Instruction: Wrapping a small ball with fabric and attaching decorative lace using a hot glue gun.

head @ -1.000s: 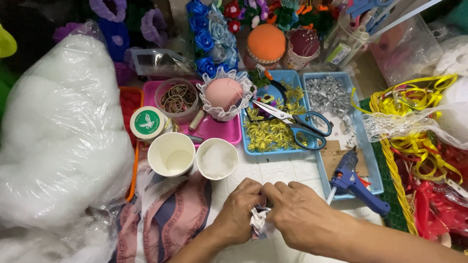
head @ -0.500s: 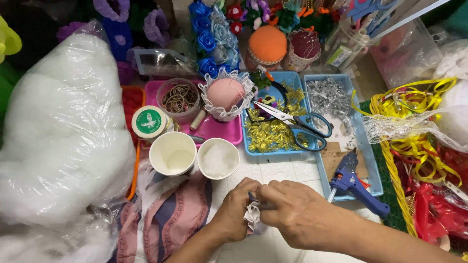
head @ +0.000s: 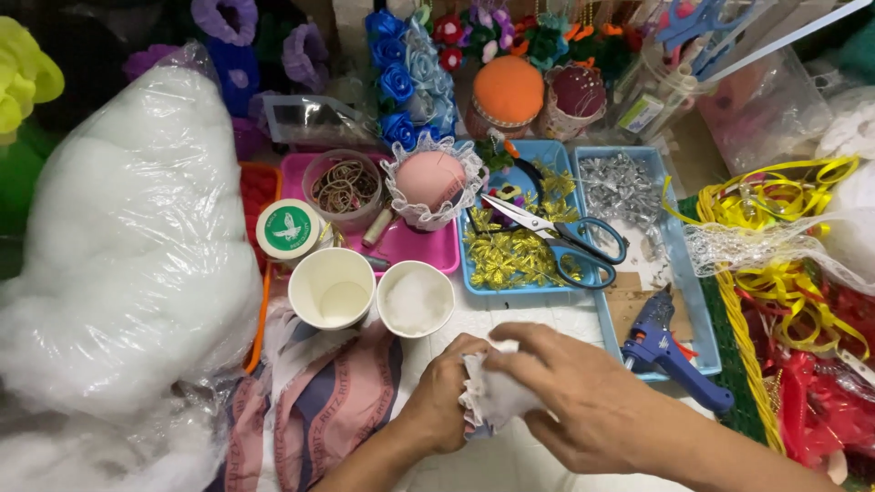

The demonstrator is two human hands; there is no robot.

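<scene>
Low in the middle of the head view, my left hand and my right hand together pinch a small bundle of white cloth stuffed with white filling. The left hand grips it from the left, and the right hand's fingers wrap over its top and right side. Just above the hands stand two white paper cups: one empty, one filled with white stuffing. A pink and blue patterned fabric lies to the left of my left forearm.
A big clear bag of white stuffing fills the left. Scissors lie on a blue tray of yellow trimmings. A blue glue gun lies at right, by yellow ribbons. A pink tray holds a lace-trimmed pincushion.
Both hands have turned and bunched the white bundle, which now shows larger between the fingers. The right hand has closed further over it.
</scene>
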